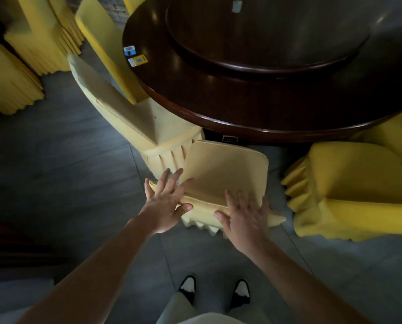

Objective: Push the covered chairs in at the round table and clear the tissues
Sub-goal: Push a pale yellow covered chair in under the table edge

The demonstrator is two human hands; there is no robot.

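Shoes [215, 291] | grey tiled floor [62, 146] | dark round table [253, 101] | yellow-covered chairs [218, 174]

No text is legible: the two packets [134, 56] on the round table [218, 106], upper left of centre, are too blurred.

Grey tiled floor [66, 160], black-and-white shoes [215, 291], stickers [134, 56] near the rim.

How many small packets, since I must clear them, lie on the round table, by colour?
Blue-and-white packet: 1
Yellow packet: 1
Pale grey-green packet: 1
Total: 3
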